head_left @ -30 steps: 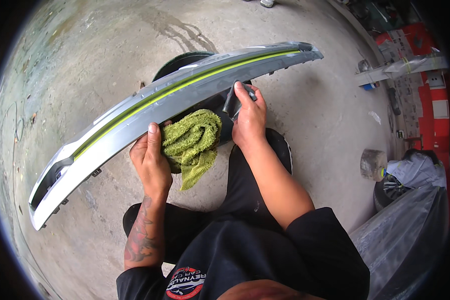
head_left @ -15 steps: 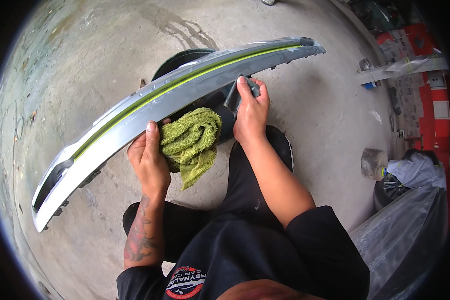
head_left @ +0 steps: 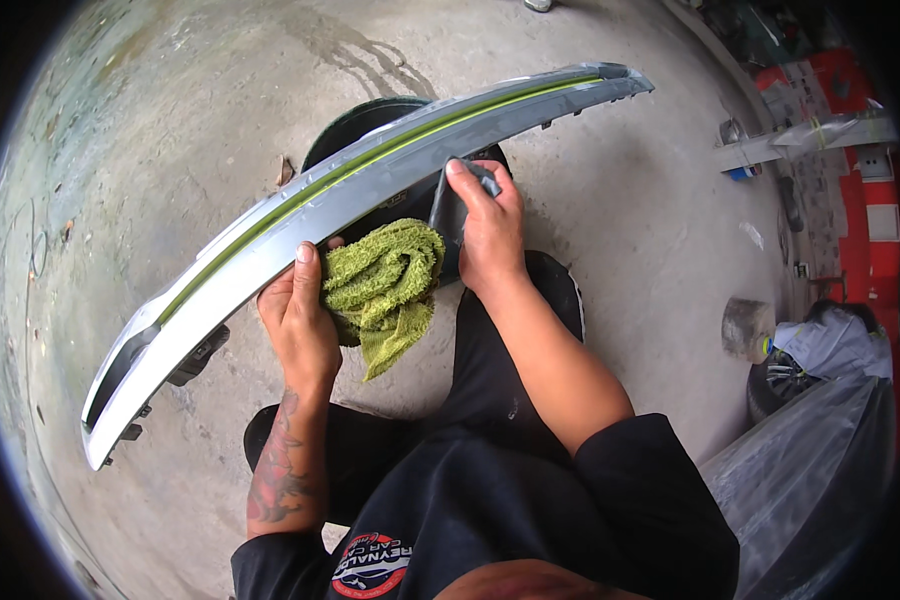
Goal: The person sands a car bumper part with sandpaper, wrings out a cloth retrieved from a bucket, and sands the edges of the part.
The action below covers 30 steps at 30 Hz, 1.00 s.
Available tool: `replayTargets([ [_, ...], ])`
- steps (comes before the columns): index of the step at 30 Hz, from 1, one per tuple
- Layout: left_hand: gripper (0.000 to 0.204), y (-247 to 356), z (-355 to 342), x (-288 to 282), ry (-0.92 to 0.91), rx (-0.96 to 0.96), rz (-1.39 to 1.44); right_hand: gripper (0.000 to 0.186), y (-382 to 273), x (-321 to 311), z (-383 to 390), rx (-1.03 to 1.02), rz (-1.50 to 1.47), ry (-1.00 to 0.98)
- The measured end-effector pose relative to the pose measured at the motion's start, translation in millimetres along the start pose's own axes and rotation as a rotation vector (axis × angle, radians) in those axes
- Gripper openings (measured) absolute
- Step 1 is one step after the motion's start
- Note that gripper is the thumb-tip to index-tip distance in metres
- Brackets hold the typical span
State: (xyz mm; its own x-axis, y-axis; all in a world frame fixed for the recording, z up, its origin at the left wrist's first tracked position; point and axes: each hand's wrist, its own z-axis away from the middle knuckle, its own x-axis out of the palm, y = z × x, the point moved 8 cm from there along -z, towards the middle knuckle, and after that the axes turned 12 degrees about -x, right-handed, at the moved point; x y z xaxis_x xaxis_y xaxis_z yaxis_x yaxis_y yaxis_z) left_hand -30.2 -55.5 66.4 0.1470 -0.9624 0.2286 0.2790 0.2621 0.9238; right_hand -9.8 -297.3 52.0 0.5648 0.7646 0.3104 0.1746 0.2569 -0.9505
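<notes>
A long curved car bumper trim piece [head_left: 365, 195], silver-grey with a lime-green stripe, slants across my view from lower left to upper right. My left hand [head_left: 300, 310] is closed on its near edge, thumb on top and fingers mostly hidden beneath. In my right hand [head_left: 492, 225], thumb and fingers pinch a folded dark grey sheet of sandpaper [head_left: 448, 212], just below the trim's near edge. Between my hands lies a bunched green towel [head_left: 385, 285]. Under the trim stands a dark bucket [head_left: 345, 130], partly covered by it.
Concrete floor [head_left: 660, 230] surrounds me, with a wet streak beyond the bucket. On the right are a wheel [head_left: 775, 385], a grey block [head_left: 748, 328], clear plastic sheeting [head_left: 810, 490] and red panels [head_left: 875, 240]. My knees flank the towel.
The trim has rolled and shifted slightly; its left end has moved right and shows more of the clips underneath. My right hand has moved a little left with the sandpaper.
</notes>
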Motion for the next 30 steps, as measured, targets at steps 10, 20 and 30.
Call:
replayTargets([
  [10, 0.038, 4, 1, -1, -0.006, 0.011, -0.009, 0.025, 3, -1, -11, 0.023, -0.060, -0.014],
  [20, 0.037, -3, 0, -3, 0.017, -0.033, 0.037, 0.023, -1, 1, 2, -0.045, -0.008, 0.037],
  [30, 0.041, 0, 0, -10, 0.037, 0.024, -0.018, 0.021, -1, -12, 4, -0.047, 0.226, -0.127],
])
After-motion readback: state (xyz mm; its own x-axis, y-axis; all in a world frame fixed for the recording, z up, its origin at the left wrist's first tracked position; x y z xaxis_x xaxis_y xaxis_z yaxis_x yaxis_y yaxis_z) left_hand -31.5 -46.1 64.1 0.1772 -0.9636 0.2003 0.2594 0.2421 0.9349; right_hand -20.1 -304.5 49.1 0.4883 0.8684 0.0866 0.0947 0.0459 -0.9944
